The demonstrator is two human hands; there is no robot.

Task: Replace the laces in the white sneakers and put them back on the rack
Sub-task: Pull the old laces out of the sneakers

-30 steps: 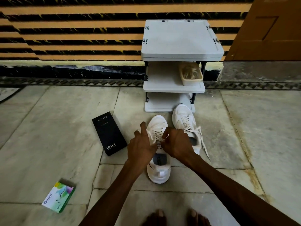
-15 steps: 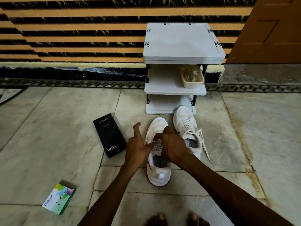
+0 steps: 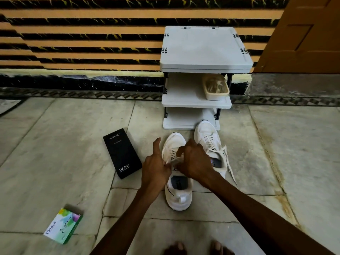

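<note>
The left hand (image 3: 156,167) and right hand (image 3: 195,161) each clamp their grip on the flat white lace (image 3: 173,160) over the near white low-top sneaker (image 3: 178,198), which stands on the stone floor (image 3: 73,153) before the grey plastic three-shelf rack (image 3: 206,50); an uneven tug could pull an end out of its eyelet or drag the shoe.

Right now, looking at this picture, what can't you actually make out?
Head view only:
- Upper eyelets of the near sneaker: covered by the left hand and right hand, which pinch the lace.
- Contents of the beige tub on the rack: shadowed, too small.
- Fine print on the black box: too small.
- The feet: cut by the bottom edge.
</note>
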